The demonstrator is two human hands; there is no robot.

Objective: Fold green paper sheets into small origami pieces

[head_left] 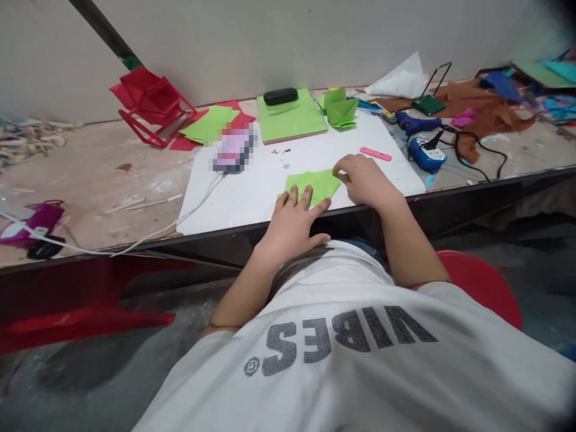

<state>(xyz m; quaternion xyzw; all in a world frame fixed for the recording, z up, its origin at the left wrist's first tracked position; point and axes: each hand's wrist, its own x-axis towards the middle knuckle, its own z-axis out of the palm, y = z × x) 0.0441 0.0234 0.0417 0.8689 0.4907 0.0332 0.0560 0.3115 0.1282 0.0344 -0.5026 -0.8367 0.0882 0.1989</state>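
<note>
A folded sheet of green paper [315,183] lies on the white board [216,204] close to the table's front edge. My left hand [294,225] rests with spread fingers, its fingertips pressing on the paper's near left part. At the paper's right corner, my right hand [364,180] has its thumb and forefinger pinched together on the edge. A pink cutter [375,154] lies just beyond my right hand. Farther back stand a folded green paper piece [341,109] and a stack of green sheets [292,123] with a black case [280,96] on top.
At left are a phone [234,149] on a white cable, a red model chair [153,105] and loose green sheets [209,123]. To the right sit a blue glue gun [418,123], a blue plug adapter [427,155], a green stand [429,105] and brown cloth-like scraps [490,114].
</note>
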